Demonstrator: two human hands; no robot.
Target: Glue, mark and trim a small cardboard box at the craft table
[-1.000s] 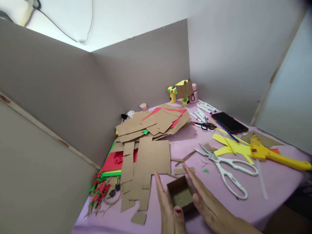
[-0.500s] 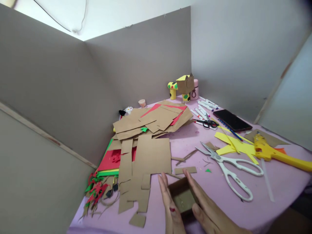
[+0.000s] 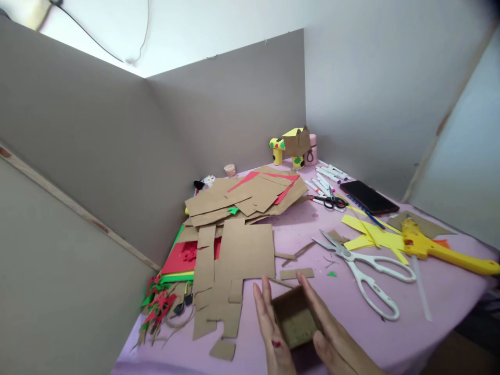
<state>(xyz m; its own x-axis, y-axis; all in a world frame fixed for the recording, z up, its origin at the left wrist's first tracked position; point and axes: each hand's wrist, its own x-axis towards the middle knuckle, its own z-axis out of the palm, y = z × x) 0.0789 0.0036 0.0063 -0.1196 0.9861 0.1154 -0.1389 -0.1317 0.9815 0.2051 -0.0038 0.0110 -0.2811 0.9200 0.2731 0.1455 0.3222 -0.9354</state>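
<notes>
A small open brown cardboard box (image 3: pixel 295 317) sits near the front edge of the pink table (image 3: pixel 390 333). My left hand (image 3: pixel 271 328) lies flat against the box's left wall, fingers straight and together, a red-painted thumbnail showing. My right hand (image 3: pixel 332 333) presses along the right wall, fingers stretched forward, thumb at the near corner. The box is held between the two palms. Just beyond my fingertips lies a narrow cardboard strip (image 3: pixel 297 273).
Cut cardboard pieces (image 3: pixel 242 250) and red, green and yellow paper (image 3: pixel 182 260) cover the left. White scissors (image 3: pixel 367 273), a yellow glue gun (image 3: pixel 437 247), yellow paper (image 3: pixel 371 234), black scissors (image 3: pixel 330 200), markers (image 3: pixel 328 174), a phone (image 3: pixel 369 197) and a paper figure (image 3: pixel 292 146) lie right and back. Grey boards wall the table.
Both hands have stayed on the box's sides, sliding slightly forward along it. The view dipped and came back; nothing else on the table moved.
</notes>
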